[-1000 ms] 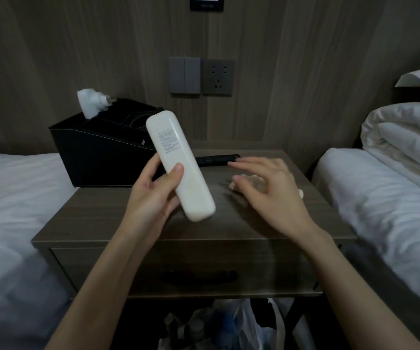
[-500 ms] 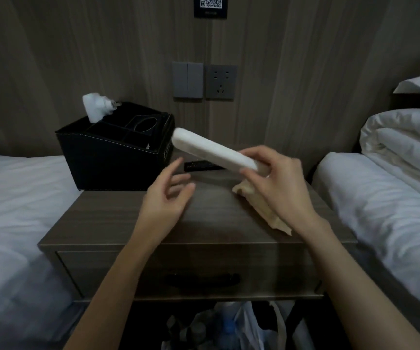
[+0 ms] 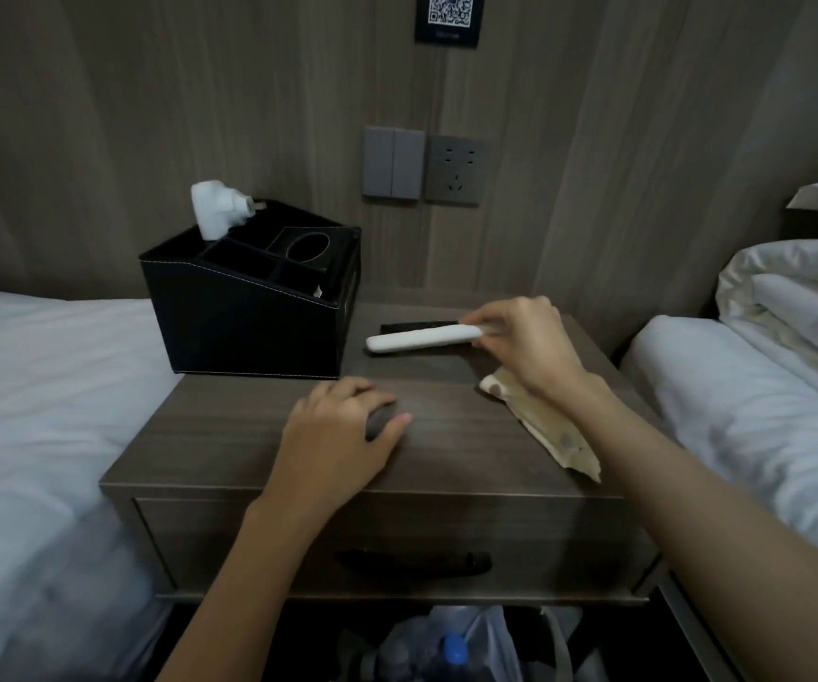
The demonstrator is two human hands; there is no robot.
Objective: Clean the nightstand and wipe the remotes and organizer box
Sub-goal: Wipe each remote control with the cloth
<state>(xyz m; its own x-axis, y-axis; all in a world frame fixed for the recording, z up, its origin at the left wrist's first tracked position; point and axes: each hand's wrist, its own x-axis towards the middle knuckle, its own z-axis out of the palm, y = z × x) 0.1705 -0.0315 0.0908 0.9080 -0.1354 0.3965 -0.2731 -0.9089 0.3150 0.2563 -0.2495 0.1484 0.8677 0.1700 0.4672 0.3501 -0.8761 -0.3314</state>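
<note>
My right hand [image 3: 525, 344] pinches one end of the white remote [image 3: 421, 337] and holds it flat just above the nightstand [image 3: 229, 445], in front of a black remote [image 3: 414, 327] that lies at the back. A beige cloth [image 3: 539, 425] lies on the top under my right wrist. My left hand [image 3: 338, 440] rests on the wooden top near the front, fingers loosely curled, holding nothing. The black organizer box [image 3: 254, 322] stands at the back left, with a white plug adapter [image 3: 215, 209] sticking out of it.
White beds [image 3: 37, 386] flank the nightstand on both sides, with folded duvets [image 3: 800, 297] at the right. A switch and a socket [image 3: 456, 169] sit on the wooden wall behind. A plastic bag with a bottle [image 3: 451, 647] lies on the floor below the drawer.
The white remote passed from my left hand to my right, which carried it back and down toward the black remote. My left hand dropped onto the nightstand top.
</note>
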